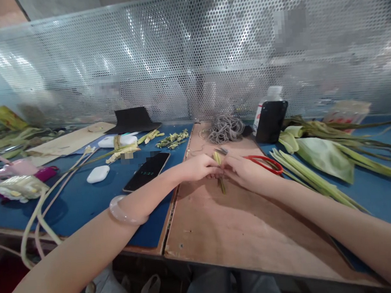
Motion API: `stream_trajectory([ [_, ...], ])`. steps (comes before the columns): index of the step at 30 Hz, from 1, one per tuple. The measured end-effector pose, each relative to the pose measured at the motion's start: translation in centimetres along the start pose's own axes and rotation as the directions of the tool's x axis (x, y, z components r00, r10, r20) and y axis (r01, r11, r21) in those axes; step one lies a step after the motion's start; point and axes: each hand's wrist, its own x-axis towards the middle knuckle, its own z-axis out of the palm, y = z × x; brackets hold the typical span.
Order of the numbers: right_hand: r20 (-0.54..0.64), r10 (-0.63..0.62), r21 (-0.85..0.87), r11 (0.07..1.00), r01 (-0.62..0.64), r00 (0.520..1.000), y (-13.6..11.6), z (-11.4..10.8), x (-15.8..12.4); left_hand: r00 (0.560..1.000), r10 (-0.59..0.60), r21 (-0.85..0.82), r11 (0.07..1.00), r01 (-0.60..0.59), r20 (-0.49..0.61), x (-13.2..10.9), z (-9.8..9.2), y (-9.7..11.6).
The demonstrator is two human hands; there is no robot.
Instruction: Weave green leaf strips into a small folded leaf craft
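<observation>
Between my two hands a small bundle of yellow-green plant strips [222,187] stands out above and below the fingers. My left hand [199,166], its arm wearing a pale bangle [124,210], is closed with the fingertips on the bundle. From the other side my right hand [240,169] pinches the same strips, and the fingertips of both hands meet there. Scissors with red handles [269,164] lie behind my right hand, which hides their middle; their blade tips show above its knuckles.
Behind the hands lies a tangle of grey string [226,128]. A dark phone [272,122] leans on a white bottle at right, near long green leaves [313,180]. On the left blue mat are a phone [147,171], a white earbud case [98,174] and cables. A perforated metal screen [162,55] closes the back.
</observation>
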Motion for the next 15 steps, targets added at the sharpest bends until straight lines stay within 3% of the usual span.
stream_trajectory([
  [10,0.004,0.059,0.013,0.998,-0.059,0.998,-0.27,-0.27,-0.22,1.000,-0.002,-0.099,0.995,0.003,0.020,-0.46,-0.28,0.33],
  [15,-0.017,0.106,-0.003,0.994,-0.106,0.994,-0.60,-0.33,-0.14,0.998,-0.056,-0.142,0.988,0.058,0.018,-0.67,-0.33,0.95],
])
